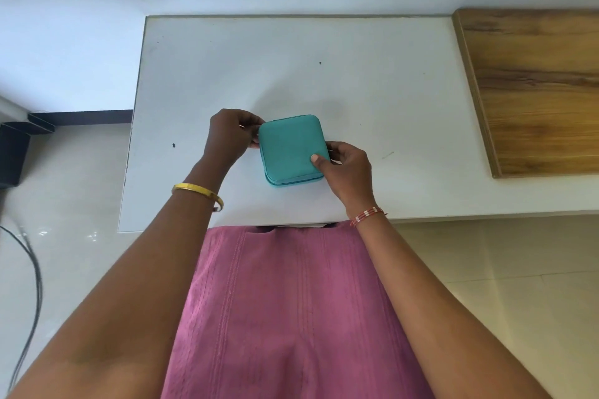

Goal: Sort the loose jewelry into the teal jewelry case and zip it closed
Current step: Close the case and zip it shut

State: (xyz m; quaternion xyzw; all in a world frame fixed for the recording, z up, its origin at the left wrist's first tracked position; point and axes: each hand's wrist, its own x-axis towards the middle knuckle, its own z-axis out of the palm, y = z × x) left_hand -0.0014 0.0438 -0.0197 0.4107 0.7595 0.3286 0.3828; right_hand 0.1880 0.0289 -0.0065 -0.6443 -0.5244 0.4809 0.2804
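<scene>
Hands sit on both sides of the teal jewelry case [291,147], which lies flat with its lid down in the middle of the white table [372,81]. The right hand [348,168] holds the case's right side, thumb pressed on the lid and fingers curled round the edge. The left hand [231,136] is at the case's left side, fingers bent and pinching at the zip line; the zip pull is too small to see. No loose jewelry shows on the table, so the zip is probably the step left.
</scene>
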